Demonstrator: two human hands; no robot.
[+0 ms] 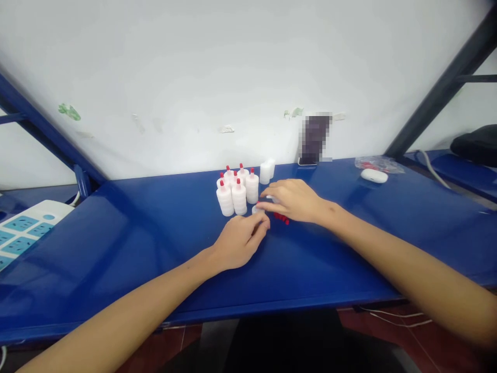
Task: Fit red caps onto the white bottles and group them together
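Note:
In the head view, my left hand (243,241) is curled around a small white bottle (255,210), most of which its fingers hide. My right hand (293,199) reaches in from the right, its thumb and forefinger at the top of that bottle. A bit of red cap (258,204) shows by the right thumb tip. Several loose red caps (281,217) lie on the table beneath the right palm. Left of the hands stands a tight group of white squeeze bottles (238,197) with red-tipped nozzles, all upright.
White bottles without nozzles (265,172) stand behind the right hand. A blurred-out phone (315,140) leans on the wall. A white oval case (374,176) and a clear plastic bag (382,164) with red bits lie right on the blue table (155,223). A power strip (29,228) sits left.

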